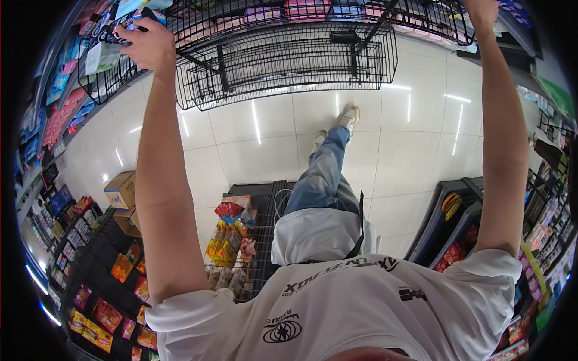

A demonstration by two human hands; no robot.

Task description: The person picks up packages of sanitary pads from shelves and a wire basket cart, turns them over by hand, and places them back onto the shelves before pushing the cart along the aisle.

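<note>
At the upper left, my left hand [150,45] has its bent fingers on a dark blue patterned packet [137,16] among packaged goods. Just below its fingers, a pale white and green pack [102,57] sits in a black wire basket [90,90]. My right hand [481,13] reaches up to the top edge, where its fingers are mostly cut off. It is beside the right end of the black wire shelf rack [289,60], near a blue package [513,11]. Whatever it touches is out of sight.
Pink and blue packs [307,10] line the upper shelf. Below me are tiled floor [253,132], a snack rack [226,240] beside my legs and a dark display stand [445,210] on the right. Cardboard boxes [122,191] stand at left, near hanging snack bags [108,314].
</note>
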